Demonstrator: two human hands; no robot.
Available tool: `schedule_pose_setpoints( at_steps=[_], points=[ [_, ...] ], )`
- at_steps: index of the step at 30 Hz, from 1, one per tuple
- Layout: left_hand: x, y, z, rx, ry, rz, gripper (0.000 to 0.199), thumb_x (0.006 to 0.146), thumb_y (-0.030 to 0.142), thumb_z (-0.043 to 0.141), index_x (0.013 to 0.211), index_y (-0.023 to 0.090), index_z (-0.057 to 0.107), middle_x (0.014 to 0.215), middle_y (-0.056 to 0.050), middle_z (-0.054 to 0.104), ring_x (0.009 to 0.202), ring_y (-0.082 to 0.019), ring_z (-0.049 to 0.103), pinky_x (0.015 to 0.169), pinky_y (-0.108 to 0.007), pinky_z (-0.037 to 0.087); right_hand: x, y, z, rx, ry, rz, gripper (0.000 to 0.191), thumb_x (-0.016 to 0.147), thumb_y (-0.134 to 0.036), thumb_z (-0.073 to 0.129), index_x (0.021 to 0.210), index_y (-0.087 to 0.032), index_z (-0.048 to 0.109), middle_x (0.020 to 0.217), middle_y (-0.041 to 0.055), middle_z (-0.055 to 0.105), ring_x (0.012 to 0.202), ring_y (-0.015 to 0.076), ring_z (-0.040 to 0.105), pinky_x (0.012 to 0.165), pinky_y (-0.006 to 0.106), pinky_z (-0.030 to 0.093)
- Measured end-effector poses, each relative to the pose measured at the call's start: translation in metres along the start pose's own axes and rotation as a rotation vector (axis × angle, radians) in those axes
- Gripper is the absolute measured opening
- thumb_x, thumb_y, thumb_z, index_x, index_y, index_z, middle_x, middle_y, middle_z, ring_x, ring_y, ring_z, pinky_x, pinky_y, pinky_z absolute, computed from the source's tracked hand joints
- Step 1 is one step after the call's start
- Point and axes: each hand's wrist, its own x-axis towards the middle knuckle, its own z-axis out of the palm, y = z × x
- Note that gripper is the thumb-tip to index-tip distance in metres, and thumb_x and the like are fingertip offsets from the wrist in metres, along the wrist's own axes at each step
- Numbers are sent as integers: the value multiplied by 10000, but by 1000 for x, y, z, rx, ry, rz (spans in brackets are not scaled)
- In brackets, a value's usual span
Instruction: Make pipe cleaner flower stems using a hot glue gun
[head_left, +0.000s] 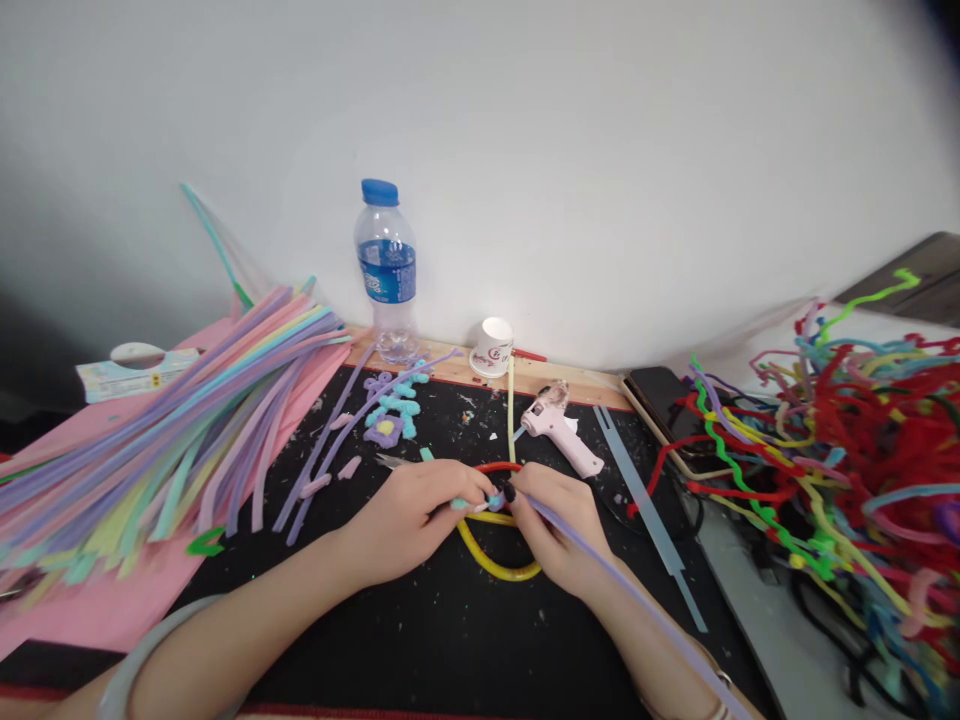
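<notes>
My left hand (427,508) and my right hand (561,520) meet over the black mat, fingers pinched close together. Between the fingertips is a small bit of twisted pipe cleaner, teal on the left side and purple toward the right. From my right hand a long purple pipe cleaner (637,585) trails down across the forearm. Under the hands lies a yellow loop (495,568) with a red curved part above it, partly covered. A pointed metal tip (391,461) shows beside my left hand. Behind it lie teal curled pipe-cleaner pieces (405,405) and a purple flower with a yellow centre (384,430).
Pastel pipe cleaners (195,420) are heaped at left on a pink sheet (90,610). A water bottle (386,270) and paper cup (492,348) stand by the wall. A glue gun (562,430), glue sticks (649,510), a phone (660,400) and tangled pipe cleaners (862,450) lie right.
</notes>
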Motion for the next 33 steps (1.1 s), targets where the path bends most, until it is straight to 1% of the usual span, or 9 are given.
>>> schedule_pose_setpoints(
  at_steps=[4,7,14,21,23,27,30,33],
  points=[
    [0,-1,1,-11,-24,-6,175,853,62,454,830,190,571,957,-41,693,891,-140,644,799,-248,484,0,1,0,-9,-17,6,204,886,-130,417,696,-195,457,615,-13,434,564,124,439,515,243,347],
    [1,0,1,-21,-6,-24,165,853,65,465,829,185,576,950,-39,693,883,-138,644,793,-242,482,1,1,0,-6,-6,3,195,884,-128,424,705,-197,458,616,-14,436,568,122,439,519,241,344],
    [4,3,0,-16,31,-136,85,858,163,537,901,185,606,912,-28,691,835,-148,637,766,-241,478,1,-1,1,21,25,40,202,889,-135,427,703,-193,479,597,-17,419,556,124,423,515,250,327],
    [4,3,1,-15,48,-119,130,865,130,517,907,174,632,904,-30,691,844,-142,631,793,-236,468,1,0,2,28,21,37,199,893,-138,422,719,-190,503,601,-13,439,562,125,435,514,247,335],
    [5,4,2,-33,44,-158,116,855,139,534,880,176,641,875,-25,694,817,-144,634,769,-238,475,1,0,2,24,19,44,214,895,-146,423,699,-191,496,593,-15,437,558,124,439,508,245,339],
    [6,4,2,-131,31,-276,62,814,179,592,852,180,641,840,-15,693,765,-147,640,690,-228,499,0,0,2,12,13,71,234,898,-157,423,676,-190,489,594,-17,435,540,118,431,499,245,337],
    [6,4,3,-185,33,-293,62,791,167,611,844,179,641,844,-11,693,779,-147,644,702,-223,505,0,-1,2,10,7,80,239,898,-160,421,672,-189,491,590,-16,431,536,119,422,502,249,330],
    [7,4,3,-167,37,-290,64,789,152,607,837,173,643,832,-10,693,767,-140,642,695,-216,496,1,-1,2,10,2,87,234,896,-149,419,678,-187,496,593,-13,440,537,118,422,507,249,327]
  ],
)
